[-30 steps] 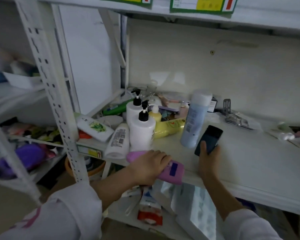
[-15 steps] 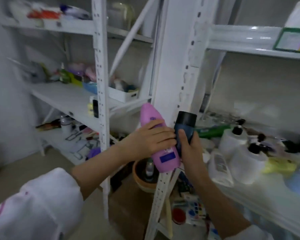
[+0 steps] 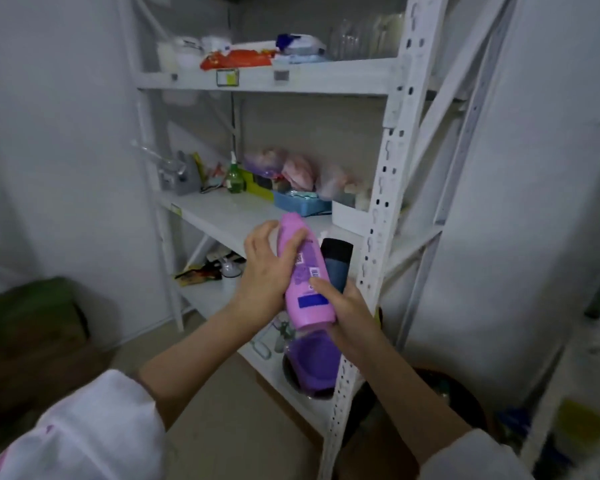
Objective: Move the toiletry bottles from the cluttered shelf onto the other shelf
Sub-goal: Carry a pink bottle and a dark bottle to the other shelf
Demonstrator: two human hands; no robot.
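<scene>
A pink bottle [image 3: 307, 271] with a blue label stands nearly upright in the air, cap end down, in front of a white shelf rack. My left hand [image 3: 265, 271] grips its upper half from the left. Beside it is a dark blue bottle [image 3: 336, 263] with a black cap, held in my right hand [image 3: 349, 315], whose thumb also rests on the pink bottle. Both bottles are level with the front edge of the middle shelf [image 3: 229, 216], which has bare white surface at its front. The cluttered shelf is out of view to the right.
The rack's perforated white upright [image 3: 385, 209] stands just right of my hands. At the back of the middle shelf are a green spray bottle [image 3: 235, 178], a blue tray [image 3: 302, 202] and bagged items. A purple basin [image 3: 314, 363] sits on the lower shelf; packets lie on the top shelf.
I have turned left from the cluttered shelf to the other rack. Both bottles came off that shelf and now sit higher, close together, near the middle shelf's front edge.
</scene>
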